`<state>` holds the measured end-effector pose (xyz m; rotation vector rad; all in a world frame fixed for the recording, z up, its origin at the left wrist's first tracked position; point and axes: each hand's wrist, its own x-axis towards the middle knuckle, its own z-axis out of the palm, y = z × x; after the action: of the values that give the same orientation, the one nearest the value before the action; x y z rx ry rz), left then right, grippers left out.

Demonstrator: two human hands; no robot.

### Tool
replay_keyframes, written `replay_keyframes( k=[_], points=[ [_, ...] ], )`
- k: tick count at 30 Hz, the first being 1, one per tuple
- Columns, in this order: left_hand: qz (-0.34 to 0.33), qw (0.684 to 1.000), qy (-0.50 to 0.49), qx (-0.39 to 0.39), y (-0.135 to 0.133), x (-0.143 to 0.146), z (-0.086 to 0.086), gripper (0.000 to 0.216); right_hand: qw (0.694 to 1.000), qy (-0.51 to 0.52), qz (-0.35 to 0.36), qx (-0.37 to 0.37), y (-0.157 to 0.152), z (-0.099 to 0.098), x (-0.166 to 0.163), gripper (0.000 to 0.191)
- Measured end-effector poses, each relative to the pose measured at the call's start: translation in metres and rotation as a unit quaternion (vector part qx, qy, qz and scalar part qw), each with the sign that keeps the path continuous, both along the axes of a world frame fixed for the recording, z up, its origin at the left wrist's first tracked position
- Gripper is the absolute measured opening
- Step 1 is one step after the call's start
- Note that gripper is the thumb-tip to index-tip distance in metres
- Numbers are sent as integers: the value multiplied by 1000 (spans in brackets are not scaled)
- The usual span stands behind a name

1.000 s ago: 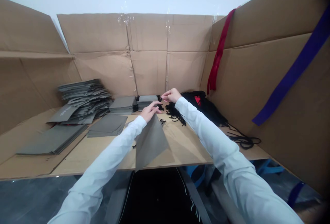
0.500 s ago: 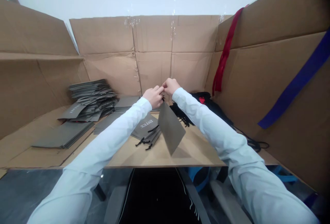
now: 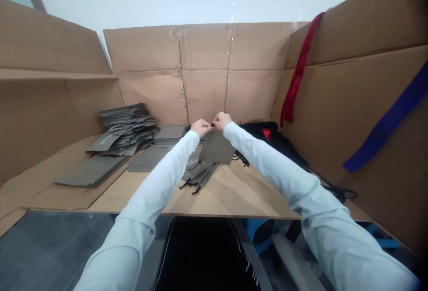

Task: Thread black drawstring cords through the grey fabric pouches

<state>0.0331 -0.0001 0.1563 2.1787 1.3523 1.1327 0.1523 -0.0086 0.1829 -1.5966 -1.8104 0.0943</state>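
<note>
My left hand [image 3: 201,127] and my right hand [image 3: 221,121] meet over the table, both closed in a pinch. Between their fingertips is a small dark bit of black drawstring cord [image 3: 213,125]. From there a flat grey bag [image 3: 218,149] hangs down, its plain side toward me. Just below and left of it, several grey drawstring bags [image 3: 200,176] lie fanned out, with knotted black cord ends toward me and partly covered white lettering. How the cord runs through the hanging bag is hidden by my fingers.
Grey bags are heaped in a tall stack [image 3: 129,126] at the left, with a flatter pile [image 3: 92,170] before it. More flat bags [image 3: 149,159] lie mid-left. A black cord heap [image 3: 284,143] lies at right. Cardboard walls [image 3: 203,50] surround the table [image 3: 250,197]; red ribbon [image 3: 301,68] hangs right.
The hanging bag has swung from a tilted, corner-down pose to a flatter one and sits higher. My hands are slightly lower in view, still together. The whole view has shifted a little.
</note>
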Motion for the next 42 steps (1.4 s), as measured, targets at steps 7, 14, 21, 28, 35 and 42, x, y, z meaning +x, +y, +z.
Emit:
replay_keyframes(
  k=[7,14,21,28,35,42],
  points=[
    [-46,975,-194,-96,1,-20,-33,24,985,156,73,-1,10,-53,-5,9],
    [-75,928,-332,-149,4,-27,-42,31,964,245,87,51,0,-62,-11,14],
    [-24,899,-371,-232,-5,-21,-32,16,965,187,79,164,-12,-79,-20,19],
    [2,824,-466,-321,-18,-17,-25,11,959,80,63,266,-24,-90,-27,23],
    [-32,789,-498,-359,-27,-18,-26,17,945,56,79,312,-31,-88,-23,21],
    [-131,816,-484,-289,-37,-23,-41,26,935,177,169,255,-44,-84,-21,16]
  ],
)
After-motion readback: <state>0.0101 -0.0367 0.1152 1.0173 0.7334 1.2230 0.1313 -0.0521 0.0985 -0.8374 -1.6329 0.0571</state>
